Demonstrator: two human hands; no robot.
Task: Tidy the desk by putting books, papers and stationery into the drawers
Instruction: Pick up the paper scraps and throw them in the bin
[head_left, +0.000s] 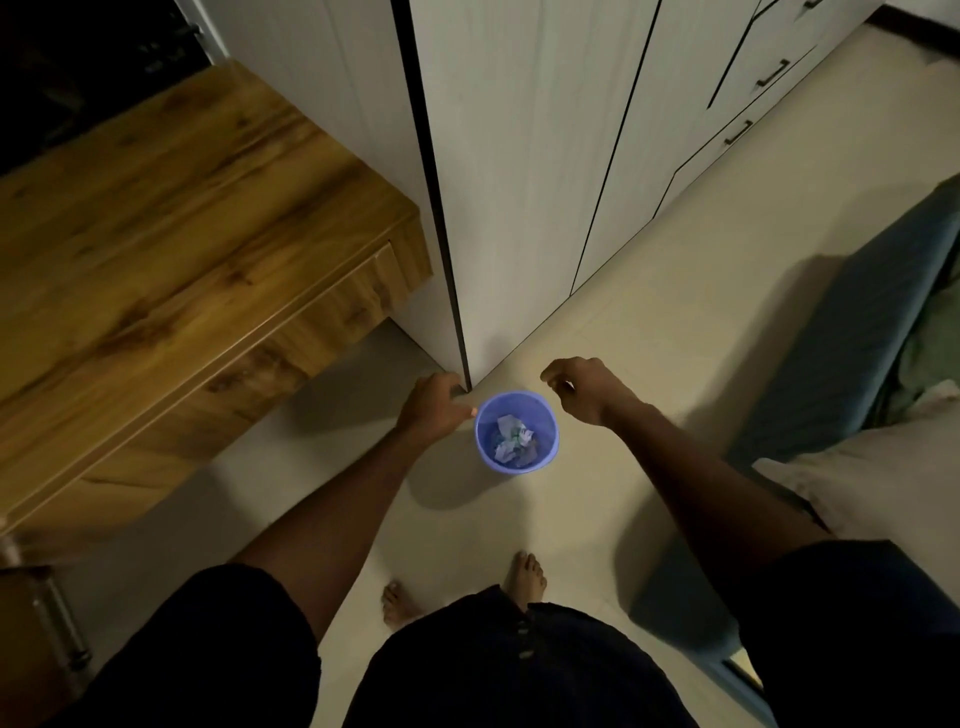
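Observation:
A small blue wastebasket (545, 415) stands on the pale floor at the corner of the white wardrobe, with crumpled papers (511, 436) inside. My left hand (434, 410) hangs just left of it, back toward the camera, fingers curled under, thumb tip at the rim; what it holds, if anything, is hidden. My right hand (582, 389) hovers above the basket's right side, fingers bent and apart, holding nothing. The wooden desk (171, 218) fills the left, its top bare, with a drawer front (311, 332) shut along its near edge.
The white wardrobe (519, 182) with handled drawers rises behind the basket. A bed with a blue side (841, 332) and a light sheet lies along the right. My bare feet (527, 577) stand on the tiled floor. A dark chair part (47, 618) sits at bottom left.

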